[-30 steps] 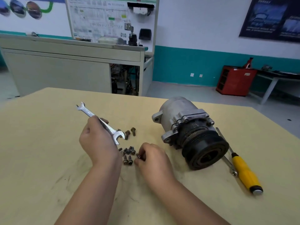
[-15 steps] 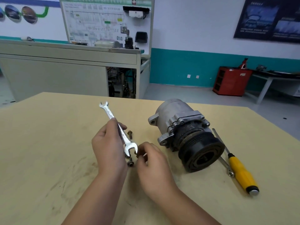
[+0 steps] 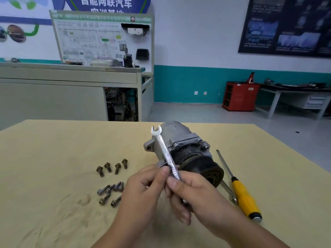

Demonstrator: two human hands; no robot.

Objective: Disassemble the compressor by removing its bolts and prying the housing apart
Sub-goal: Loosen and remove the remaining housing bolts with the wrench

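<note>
The grey compressor (image 3: 180, 138) lies on its side on the tan table (image 3: 53, 145), its black pulley (image 3: 206, 169) facing me. In front of it both my hands hold a silver open-end wrench (image 3: 163, 149), which stands almost upright with one jaw on top. My left hand (image 3: 143, 190) pinches the lower shaft, and my right hand (image 3: 193, 194) grips the bottom end, hiding the lower jaw. Several removed bolts (image 3: 112, 176) lie loose on the table left of my hands, in two small groups.
A yellow-handled screwdriver (image 3: 245, 197) lies right of the compressor, with another thin metal tool (image 3: 229, 192) beside it. Beyond the table stand a grey training bench (image 3: 71, 86), a red cabinet (image 3: 240, 95) and a side table (image 3: 293, 97).
Both hands moved right, away from the bolts, which now lie uncovered. The wrench swung more upright in front of the compressor, and my right hand took hold of its lower end.
</note>
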